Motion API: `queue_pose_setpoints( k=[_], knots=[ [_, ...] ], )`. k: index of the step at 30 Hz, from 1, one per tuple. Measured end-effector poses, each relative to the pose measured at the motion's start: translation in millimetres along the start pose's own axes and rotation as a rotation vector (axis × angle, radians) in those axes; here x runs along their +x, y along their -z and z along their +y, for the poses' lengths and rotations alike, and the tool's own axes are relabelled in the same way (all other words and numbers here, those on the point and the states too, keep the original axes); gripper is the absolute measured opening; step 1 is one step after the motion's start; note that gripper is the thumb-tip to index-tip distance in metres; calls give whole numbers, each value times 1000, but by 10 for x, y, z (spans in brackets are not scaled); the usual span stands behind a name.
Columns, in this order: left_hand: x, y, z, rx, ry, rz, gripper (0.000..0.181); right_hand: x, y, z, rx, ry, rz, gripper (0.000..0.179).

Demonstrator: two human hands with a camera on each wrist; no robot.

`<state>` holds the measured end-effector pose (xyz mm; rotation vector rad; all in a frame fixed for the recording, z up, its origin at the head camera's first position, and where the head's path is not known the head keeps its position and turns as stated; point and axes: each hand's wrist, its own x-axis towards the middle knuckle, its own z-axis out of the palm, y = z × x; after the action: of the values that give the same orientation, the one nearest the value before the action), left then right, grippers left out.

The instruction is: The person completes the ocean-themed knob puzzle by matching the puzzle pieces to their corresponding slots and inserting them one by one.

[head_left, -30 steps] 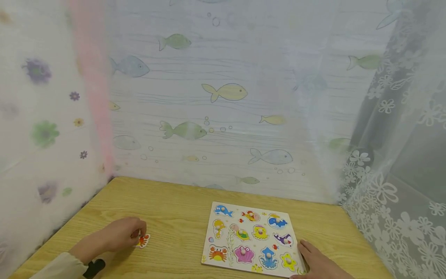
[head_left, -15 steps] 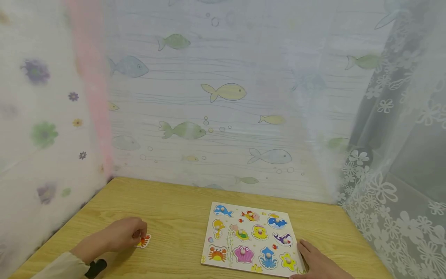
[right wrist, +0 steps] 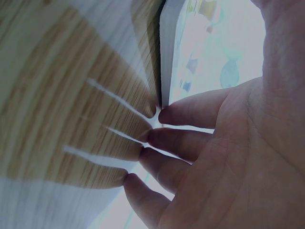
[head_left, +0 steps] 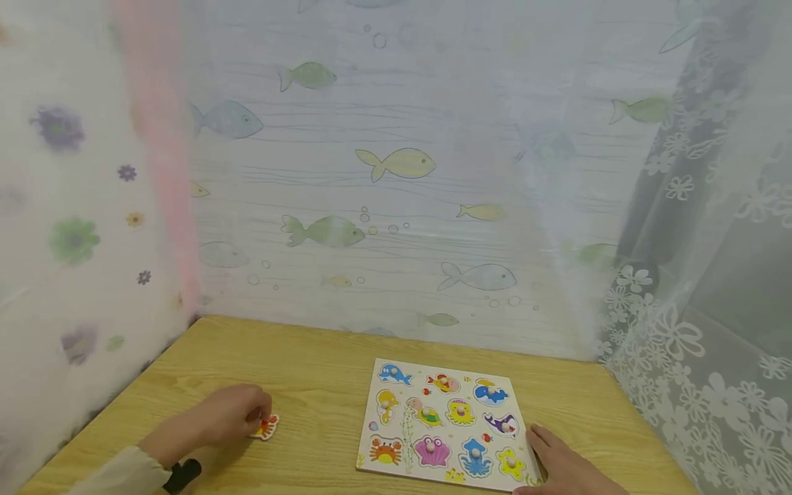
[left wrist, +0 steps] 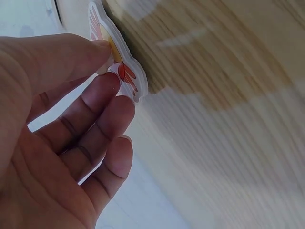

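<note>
My left hand [head_left: 230,415] pinches a crab puzzle piece [head_left: 267,429] between thumb and fingertips, low over the wooden table left of the board. In the left wrist view the crab piece [left wrist: 129,78] stands tilted on edge, its knob mostly hidden by the fingers. The white puzzle board [head_left: 370,400] lies flat at centre right, with knobbed sea-animal pieces in it. At its lower left, a printed crab [head_left: 386,451] shows with no knob. My right hand [head_left: 568,469] rests at the board's right edge. Its fingers, fairly straight, touch the table and the index fingertip meets the board's side.
The wooden table [head_left: 309,385] ends at a fish-printed curtain [head_left: 396,275] at the back. A flowered sheet [head_left: 80,289] hangs on the left and a lace-patterned one [head_left: 680,385] on the right. A dark band [head_left: 182,476] is at the left wrist.
My left hand has shifted slightly to the right with the crab piece in its grip. The right hand and the board stay in place.
</note>
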<state>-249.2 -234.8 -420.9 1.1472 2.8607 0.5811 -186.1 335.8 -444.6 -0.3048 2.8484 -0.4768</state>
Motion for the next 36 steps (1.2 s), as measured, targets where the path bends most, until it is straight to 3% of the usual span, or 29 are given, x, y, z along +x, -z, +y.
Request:
queue_pose_setpoints(
  k=[13,29,36],
  knots=[
    [282,-99,219,26,-20,-1,21,-25,1,-30,2,-10,4,103],
    [646,-277,571,73,-137,50,18,-25,22,-43,21,-6,-1,103],
    [816,-331,764,61,-162,23,16,-37,35,-53,22,-7,-1,103]
  ],
)
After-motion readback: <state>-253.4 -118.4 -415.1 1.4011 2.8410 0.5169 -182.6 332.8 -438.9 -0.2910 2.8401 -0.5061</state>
